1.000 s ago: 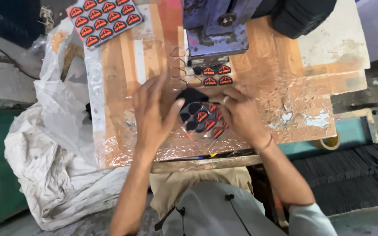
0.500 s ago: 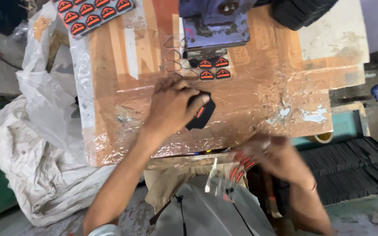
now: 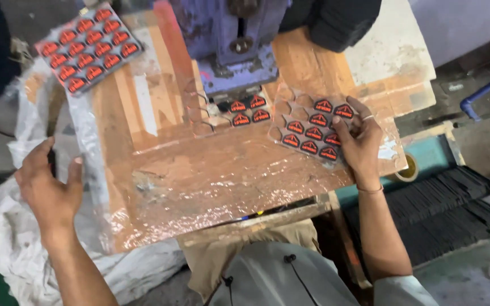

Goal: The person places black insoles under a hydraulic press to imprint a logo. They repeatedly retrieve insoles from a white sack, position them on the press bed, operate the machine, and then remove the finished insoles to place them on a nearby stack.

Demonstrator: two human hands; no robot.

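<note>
Head view, looking down on the worktop (image 3: 216,175), which was covered in creased clear film over copper-toned wood.

Right hand (image 3: 360,141) rested on a sheet (image 3: 310,131) of dark patches with red-orange marks. The sheet lay flat on the worktop, right of centre, just beside the press base. The thumb pressed on the sheet's near right corner and the fingers curled over its far right edge, so the hand was clamped on the sheet. Part of the sheet's left side showed clear hexagonal cells with no patches in them.

Left hand (image 3: 49,187) was at the left edge of the worktop, well apart from the sheet. Its fingers were curled around something dark; the object was mostly hidden, and what it was could not be told. Below this hand lay a white sack (image 3: 12,266).

Press (image 3: 236,42), blue-purple and worn, stood at the far middle of the worktop. Four patches (image 3: 248,111) sat under its front edge, in two rows, just left of the sheet.

A second sheet (image 3: 89,48), filled with patches, lay tilted at the far left corner, well apart from both hands.

Stacks of dark flat pieces (image 3: 449,212) lay low on the right, beside the worktop.
</note>
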